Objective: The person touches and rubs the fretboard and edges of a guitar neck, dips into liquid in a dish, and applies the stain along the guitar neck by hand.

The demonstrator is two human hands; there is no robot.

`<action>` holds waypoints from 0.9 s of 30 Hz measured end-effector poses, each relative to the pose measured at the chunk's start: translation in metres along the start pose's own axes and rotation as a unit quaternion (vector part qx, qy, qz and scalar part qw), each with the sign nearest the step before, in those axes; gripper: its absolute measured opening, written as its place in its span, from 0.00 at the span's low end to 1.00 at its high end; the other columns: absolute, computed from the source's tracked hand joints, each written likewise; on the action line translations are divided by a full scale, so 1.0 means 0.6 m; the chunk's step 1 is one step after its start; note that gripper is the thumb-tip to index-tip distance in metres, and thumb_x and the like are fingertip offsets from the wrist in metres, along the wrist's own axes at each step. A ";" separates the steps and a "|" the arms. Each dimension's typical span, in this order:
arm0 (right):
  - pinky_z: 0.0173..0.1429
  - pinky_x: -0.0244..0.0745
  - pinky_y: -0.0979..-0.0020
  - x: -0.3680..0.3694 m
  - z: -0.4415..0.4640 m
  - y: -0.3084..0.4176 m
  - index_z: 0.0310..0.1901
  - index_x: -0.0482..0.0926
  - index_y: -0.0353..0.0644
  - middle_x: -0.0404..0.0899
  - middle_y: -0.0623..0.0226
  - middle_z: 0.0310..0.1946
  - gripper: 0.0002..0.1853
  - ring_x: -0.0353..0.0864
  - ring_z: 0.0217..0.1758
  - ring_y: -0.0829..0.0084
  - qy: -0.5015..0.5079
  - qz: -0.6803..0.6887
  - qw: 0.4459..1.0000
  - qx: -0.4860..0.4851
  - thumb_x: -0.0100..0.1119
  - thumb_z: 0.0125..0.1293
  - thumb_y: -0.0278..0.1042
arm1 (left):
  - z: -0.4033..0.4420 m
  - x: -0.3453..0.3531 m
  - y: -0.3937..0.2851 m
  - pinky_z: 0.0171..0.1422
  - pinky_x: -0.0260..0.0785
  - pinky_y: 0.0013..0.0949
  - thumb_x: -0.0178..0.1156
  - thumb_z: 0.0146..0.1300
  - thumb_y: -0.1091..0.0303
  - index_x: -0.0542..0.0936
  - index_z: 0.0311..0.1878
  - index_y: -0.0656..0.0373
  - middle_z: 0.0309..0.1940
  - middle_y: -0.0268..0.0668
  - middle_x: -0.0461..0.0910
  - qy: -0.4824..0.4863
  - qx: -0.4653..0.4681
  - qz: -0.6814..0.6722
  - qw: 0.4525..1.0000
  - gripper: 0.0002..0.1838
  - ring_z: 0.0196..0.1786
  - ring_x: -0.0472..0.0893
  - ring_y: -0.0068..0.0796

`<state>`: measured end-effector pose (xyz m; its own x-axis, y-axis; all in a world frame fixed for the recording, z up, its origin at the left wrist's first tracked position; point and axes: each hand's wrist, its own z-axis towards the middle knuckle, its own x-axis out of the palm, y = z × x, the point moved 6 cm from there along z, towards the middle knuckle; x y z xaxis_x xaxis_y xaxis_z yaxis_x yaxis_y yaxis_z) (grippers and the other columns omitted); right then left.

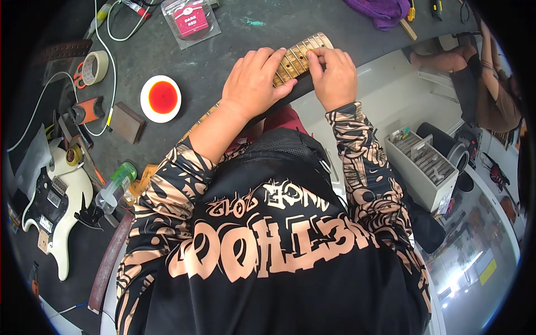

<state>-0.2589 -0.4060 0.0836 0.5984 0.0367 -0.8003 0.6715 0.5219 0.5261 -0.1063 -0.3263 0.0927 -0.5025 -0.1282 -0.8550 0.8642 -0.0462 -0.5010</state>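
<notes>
A guitar neck (293, 62) with a light wooden fretboard and dark dot inlays lies diagonally along the bench edge. My left hand (255, 78) rests over the neck, its fingers spread and the thumb along the near side. My right hand (336, 77) is at the upper part of the fretboard, thumb and index finger pinched together at its surface. Whatever is between those fingertips is too small to make out. Left of my hands stands a white bowl (145, 100) with red-orange liquid. A pouch labelled "DARK RED" (191, 21) lies beyond the bowl.
Masking tape (95, 68), a brown block (128, 122), a green-labelled bottle (117, 187) and a white guitar body (74, 192) are at left. A purple cloth (381, 12) lies at the far edge. A box (421, 170) stands at right, near another person's bare legs (441, 60).
</notes>
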 end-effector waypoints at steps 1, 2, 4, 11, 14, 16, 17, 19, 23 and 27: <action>0.46 0.76 0.58 0.001 -0.003 0.002 0.37 0.84 0.46 0.83 0.68 0.34 0.07 0.82 0.41 0.60 0.001 0.001 1.000 -0.001 0.69 0.67 0.38 | -0.001 0.000 0.000 0.58 0.76 0.43 0.76 0.56 0.52 0.80 0.65 0.57 0.53 0.37 0.80 0.004 -0.001 0.002 1.000 0.35 0.52 0.81 0.41; 0.45 0.76 0.58 0.003 -0.007 0.008 0.37 0.84 0.46 0.83 0.68 0.34 0.07 0.82 0.41 0.60 0.007 0.005 1.000 -0.014 0.70 0.67 0.39 | 0.000 0.000 0.001 0.58 0.76 0.43 0.76 0.56 0.52 0.80 0.65 0.57 0.53 0.37 0.80 0.003 -0.001 0.002 1.000 0.35 0.52 0.81 0.41; 0.45 0.75 0.59 0.001 -0.009 0.014 0.38 0.84 0.46 0.83 0.69 0.35 0.07 0.81 0.41 0.60 0.013 -0.003 1.000 -0.023 0.70 0.67 0.39 | 0.001 -0.001 -0.001 0.56 0.75 0.40 0.76 0.55 0.51 0.81 0.64 0.57 0.51 0.35 0.81 -0.007 0.005 0.012 1.000 0.35 0.52 0.80 0.37; 0.45 0.75 0.59 -0.007 -0.014 0.008 0.38 0.84 0.46 0.83 0.69 0.34 0.06 0.81 0.40 0.61 0.014 0.012 1.000 -0.018 0.70 0.67 0.38 | 0.002 -0.001 0.000 0.58 0.76 0.43 0.76 0.56 0.53 0.80 0.65 0.57 0.52 0.37 0.80 -0.002 0.003 -0.001 1.000 0.35 0.53 0.81 0.41; 0.45 0.75 0.59 -0.010 -0.019 0.000 0.38 0.84 0.46 0.83 0.69 0.34 0.06 0.81 0.40 0.60 0.023 0.000 1.000 0.014 0.70 0.67 0.37 | -0.001 -0.001 0.000 0.58 0.76 0.43 0.76 0.56 0.53 0.80 0.65 0.57 0.52 0.37 0.80 0.005 -0.003 -0.001 1.000 0.35 0.52 0.81 0.41; 0.46 0.76 0.58 -0.007 -0.021 0.007 0.39 0.84 0.46 0.83 0.68 0.34 0.06 0.81 0.40 0.60 0.022 0.016 1.000 -0.009 0.69 0.67 0.37 | 0.001 -0.001 0.000 0.58 0.76 0.43 0.76 0.56 0.53 0.80 0.65 0.57 0.52 0.37 0.80 0.003 -0.001 -0.002 1.000 0.34 0.52 0.81 0.41; 0.46 0.76 0.58 -0.011 -0.021 0.006 0.39 0.84 0.46 0.83 0.68 0.34 0.06 0.81 0.40 0.60 0.023 0.015 1.000 -0.008 0.69 0.67 0.37 | 0.001 -0.001 -0.001 0.58 0.76 0.43 0.76 0.56 0.53 0.80 0.65 0.57 0.52 0.37 0.80 0.004 -0.001 -0.003 1.000 0.34 0.52 0.81 0.41; 0.47 0.76 0.58 -0.019 -0.016 0.004 0.39 0.84 0.45 0.83 0.67 0.34 0.07 0.81 0.40 0.59 0.034 -0.017 0.999 0.002 0.69 0.68 0.37 | 0.000 -0.004 -0.001 0.57 0.76 0.42 0.76 0.56 0.53 0.80 0.64 0.57 0.52 0.37 0.80 -0.003 0.005 0.000 1.000 0.35 0.52 0.81 0.40; 0.48 0.76 0.58 -0.016 -0.027 0.003 0.40 0.84 0.45 0.83 0.66 0.35 0.07 0.82 0.41 0.59 0.049 -0.019 0.999 -0.012 0.68 0.68 0.37 | 0.001 -0.002 -0.001 0.57 0.76 0.42 0.76 0.56 0.52 0.80 0.64 0.57 0.52 0.37 0.80 -0.001 0.002 0.002 1.000 0.35 0.52 0.82 0.40; 0.48 0.76 0.57 -0.015 -0.027 0.004 0.41 0.84 0.45 0.84 0.66 0.37 0.07 0.82 0.42 0.58 0.047 -0.018 0.999 0.000 0.68 0.68 0.37 | -0.001 -0.001 0.000 0.57 0.76 0.42 0.76 0.56 0.52 0.80 0.64 0.57 0.52 0.37 0.80 0.001 -0.003 0.000 1.000 0.34 0.52 0.82 0.40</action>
<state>-0.2699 -0.3911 0.0875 0.5308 0.0971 -0.8419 0.6918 0.5242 0.4966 -0.1064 -0.3256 0.0931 -0.5019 -0.1269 -0.8556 0.8644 -0.0400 -0.5011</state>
